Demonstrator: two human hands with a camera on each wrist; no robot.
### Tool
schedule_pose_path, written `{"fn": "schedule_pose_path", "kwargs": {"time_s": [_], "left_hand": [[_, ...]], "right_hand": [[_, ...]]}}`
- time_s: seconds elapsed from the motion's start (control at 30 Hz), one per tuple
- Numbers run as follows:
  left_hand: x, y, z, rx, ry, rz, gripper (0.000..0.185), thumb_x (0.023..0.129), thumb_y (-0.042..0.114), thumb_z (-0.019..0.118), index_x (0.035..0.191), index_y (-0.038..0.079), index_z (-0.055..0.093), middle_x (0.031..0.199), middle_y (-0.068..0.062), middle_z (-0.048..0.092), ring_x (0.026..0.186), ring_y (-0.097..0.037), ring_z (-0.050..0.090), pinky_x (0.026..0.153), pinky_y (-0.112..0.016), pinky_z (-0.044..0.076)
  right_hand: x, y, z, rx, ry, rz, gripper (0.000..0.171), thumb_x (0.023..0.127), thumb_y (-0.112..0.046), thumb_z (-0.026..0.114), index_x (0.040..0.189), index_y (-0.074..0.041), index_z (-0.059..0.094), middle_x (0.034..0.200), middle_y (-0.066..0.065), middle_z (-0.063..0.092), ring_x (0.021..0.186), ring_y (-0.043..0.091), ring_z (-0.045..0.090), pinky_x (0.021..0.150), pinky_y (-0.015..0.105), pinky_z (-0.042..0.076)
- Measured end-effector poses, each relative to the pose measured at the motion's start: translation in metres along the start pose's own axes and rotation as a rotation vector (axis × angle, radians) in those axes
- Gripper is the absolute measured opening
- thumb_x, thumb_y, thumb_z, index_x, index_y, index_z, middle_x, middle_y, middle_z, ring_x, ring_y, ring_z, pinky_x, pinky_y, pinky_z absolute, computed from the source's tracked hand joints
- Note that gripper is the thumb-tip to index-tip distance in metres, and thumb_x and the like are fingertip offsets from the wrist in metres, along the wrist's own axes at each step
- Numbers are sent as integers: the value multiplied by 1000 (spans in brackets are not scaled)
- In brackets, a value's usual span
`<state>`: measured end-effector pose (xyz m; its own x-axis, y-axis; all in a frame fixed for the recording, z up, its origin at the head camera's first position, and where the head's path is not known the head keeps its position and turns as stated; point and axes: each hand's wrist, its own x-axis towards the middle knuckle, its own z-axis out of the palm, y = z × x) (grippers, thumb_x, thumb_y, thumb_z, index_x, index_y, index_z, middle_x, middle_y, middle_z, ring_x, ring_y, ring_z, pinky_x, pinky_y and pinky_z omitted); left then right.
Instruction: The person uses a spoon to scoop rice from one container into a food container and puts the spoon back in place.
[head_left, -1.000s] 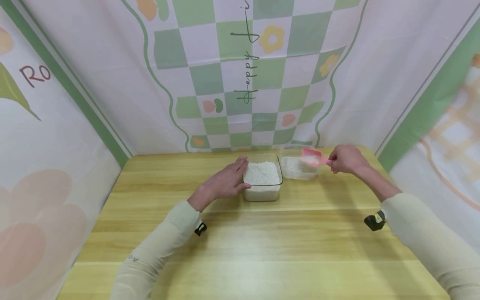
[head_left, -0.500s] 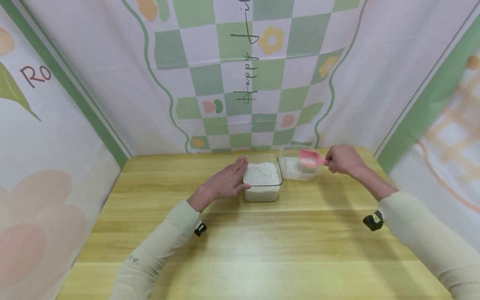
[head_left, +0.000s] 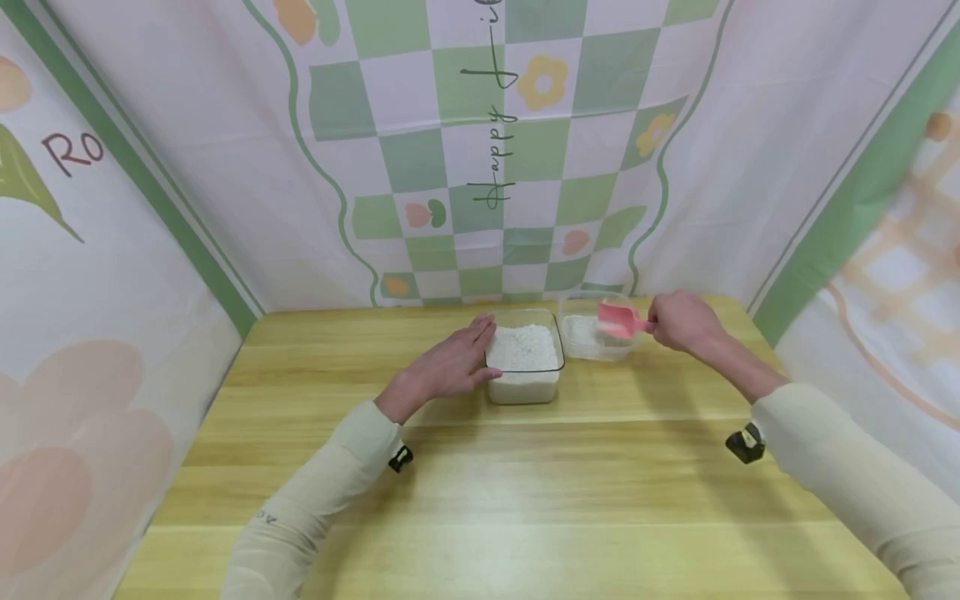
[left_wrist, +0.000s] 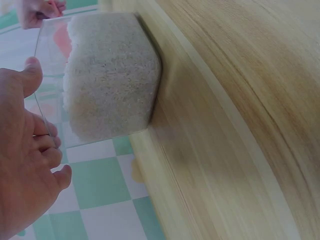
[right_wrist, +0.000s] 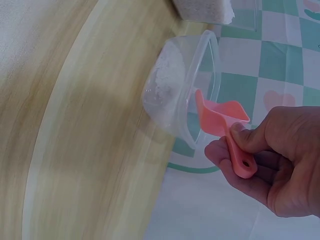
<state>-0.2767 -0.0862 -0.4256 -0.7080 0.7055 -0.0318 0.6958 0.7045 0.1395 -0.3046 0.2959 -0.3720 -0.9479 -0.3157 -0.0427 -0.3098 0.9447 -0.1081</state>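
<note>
A clear glass container (head_left: 523, 387) filled with white, rice-like grains (left_wrist: 115, 70) stands on the table. My left hand (head_left: 454, 358) rests against its left side, fingers along the wall and thumb at the near rim corner. Right beside it is a translucent plastic tub (right_wrist: 212, 62) with a lower heap of white grains (right_wrist: 169, 75). Over that tub's opening, a pink scoop (head_left: 618, 318) is tilted, and a whitish blur shows just below it. My right hand (head_left: 682, 321) pinches the scoop's handle (right_wrist: 239, 159) between thumb and fingers.
The wooden table (head_left: 480, 483) extends toward me in front of both containers. A patterned cloth backdrop (head_left: 465, 150) rises close behind them, with cloth panels at both sides. Each sleeve has a dark camera mount (head_left: 746, 443) at its cuff.
The scoop, with white grains in it earlier, has tipped over above the plastic tub. My right hand has shifted slightly left and turned. The left hand and glass container have stayed put.
</note>
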Motion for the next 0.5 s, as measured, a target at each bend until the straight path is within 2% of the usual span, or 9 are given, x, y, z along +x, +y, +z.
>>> {"fn": "schedule_pose_path", "kwargs": {"time_s": [0.37, 0.5], "left_hand": [[1, -1, 0, 0, -8, -4, 82, 105, 53, 35, 157, -5, 9, 167, -21, 7, 156, -29, 6, 127, -42, 17], [1, 0, 1, 2, -9, -4, 82, 105, 53, 35, 157, -5, 9, 167, -22, 8, 156, -29, 6, 127, -42, 18]], "right_hand": [[-4, 3, 2, -84, 80, -28, 16, 88, -8, 68, 73, -3, 70, 65, 8, 65, 59, 23, 55, 51, 41, 48], [-6, 3, 2, -57, 97, -52, 16, 87, -6, 67, 71, -4, 72, 64, 6, 66, 59, 21, 53, 54, 39, 47]]}}
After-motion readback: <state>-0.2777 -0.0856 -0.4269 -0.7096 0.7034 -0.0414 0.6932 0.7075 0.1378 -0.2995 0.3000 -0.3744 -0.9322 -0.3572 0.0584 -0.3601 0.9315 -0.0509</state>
